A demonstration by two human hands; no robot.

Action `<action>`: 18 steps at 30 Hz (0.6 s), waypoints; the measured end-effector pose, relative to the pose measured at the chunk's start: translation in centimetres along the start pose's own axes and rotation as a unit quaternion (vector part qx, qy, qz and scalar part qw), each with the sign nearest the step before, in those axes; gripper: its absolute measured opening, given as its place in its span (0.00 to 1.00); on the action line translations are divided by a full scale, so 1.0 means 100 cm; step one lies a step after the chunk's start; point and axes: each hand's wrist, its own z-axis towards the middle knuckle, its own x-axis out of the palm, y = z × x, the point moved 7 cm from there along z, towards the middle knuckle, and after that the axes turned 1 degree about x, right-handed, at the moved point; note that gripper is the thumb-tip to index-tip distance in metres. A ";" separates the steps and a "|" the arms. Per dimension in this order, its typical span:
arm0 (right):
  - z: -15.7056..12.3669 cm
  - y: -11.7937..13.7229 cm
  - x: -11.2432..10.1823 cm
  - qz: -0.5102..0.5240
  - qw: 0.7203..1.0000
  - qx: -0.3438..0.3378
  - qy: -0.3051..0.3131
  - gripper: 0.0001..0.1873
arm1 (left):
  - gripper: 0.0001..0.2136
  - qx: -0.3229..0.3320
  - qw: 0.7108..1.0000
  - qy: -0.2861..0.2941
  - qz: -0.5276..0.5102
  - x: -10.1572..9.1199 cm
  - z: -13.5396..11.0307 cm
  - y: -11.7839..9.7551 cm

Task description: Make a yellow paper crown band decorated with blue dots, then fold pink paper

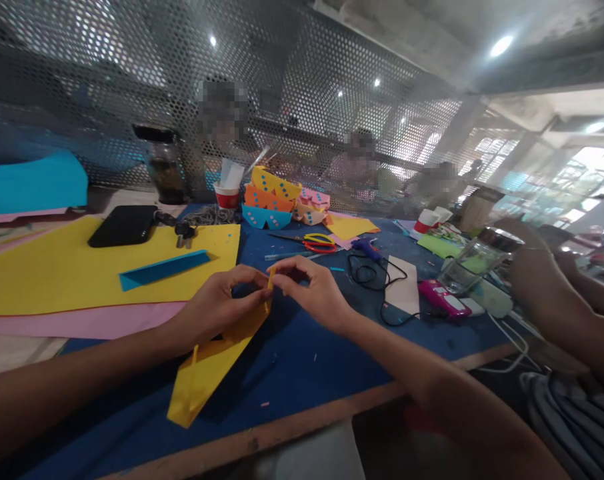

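Observation:
A folded piece of yellow paper (pixel 205 383) slants above the blue tabletop, its near end pointing toward the table's front edge. My left hand (pixel 219 307) is closed on its far end, thumb on top. With thumb and fingertips, my right hand (pixel 309 290) pinches a narrow upright yellow edge at that same end. The two hands nearly touch there, and the fingers partly hide the paper. Left of my left hand, a folded blue paper strip (pixel 165 270) rests on a large yellow sheet (pixel 47 267).
Beyond my hands lie scissors (pixel 319 241) and cut paper shapes with dots (pixel 269 197). A purple glue gun (pixel 367 249) with a black cord is to the right, near a pink power strip (pixel 445 299) and glass jar (pixel 477 260). A phone (pixel 123 225) sits left; another person's arm (pixel 557 293) is at right.

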 end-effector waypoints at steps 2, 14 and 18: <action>0.000 0.001 -0.002 0.014 1.000 0.006 -0.005 0.06 | 0.12 -0.003 1.000 0.010 0.000 0.001 0.000 -0.003; 0.001 0.001 -0.001 0.001 1.000 0.019 0.004 0.08 | 0.14 -0.016 1.000 0.007 -0.005 -0.001 -0.001 -0.011; 0.001 -0.008 -0.006 -0.004 0.998 0.058 -0.009 0.11 | 0.17 -0.048 0.997 -0.036 -0.039 -0.014 0.004 -0.008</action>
